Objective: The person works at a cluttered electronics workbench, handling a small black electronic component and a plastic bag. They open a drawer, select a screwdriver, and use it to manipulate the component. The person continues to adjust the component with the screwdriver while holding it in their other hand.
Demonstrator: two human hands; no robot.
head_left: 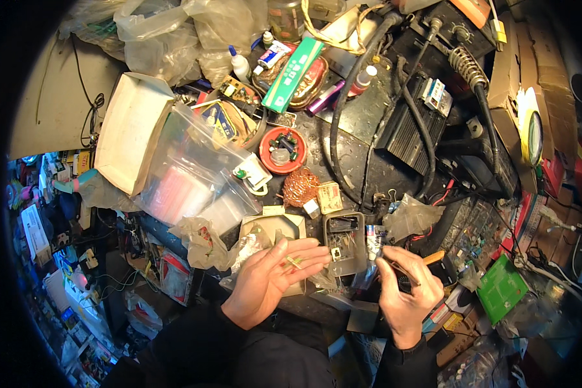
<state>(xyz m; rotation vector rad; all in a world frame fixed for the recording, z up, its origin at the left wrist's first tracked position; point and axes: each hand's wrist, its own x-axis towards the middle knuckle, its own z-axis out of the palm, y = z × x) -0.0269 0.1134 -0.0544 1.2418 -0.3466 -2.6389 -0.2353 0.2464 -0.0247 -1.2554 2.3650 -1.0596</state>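
My left hand (271,279) is palm up with its fingers stretched out, over the near edge of the bench. A few tiny pale yellow-green slivers (294,262) lie on its fingers; their kind is too small to tell. My right hand (409,291) is to the right, with thumb and forefinger closed in a pinch. Whatever is between those fingertips is too small to make out. Between the hands, farther off, sits a grey plastic tray (344,260) with small parts inside. A cardboard box (295,226) stands just behind my left hand.
A red round dish (282,169) of small parts and a copper wire-wool ball (301,187) sit mid-bench. Clear plastic bags (187,174) and an open carton (132,132) are at left. Thick black cables (335,123) cross the bench. A green circuit board (502,289) lies at right.
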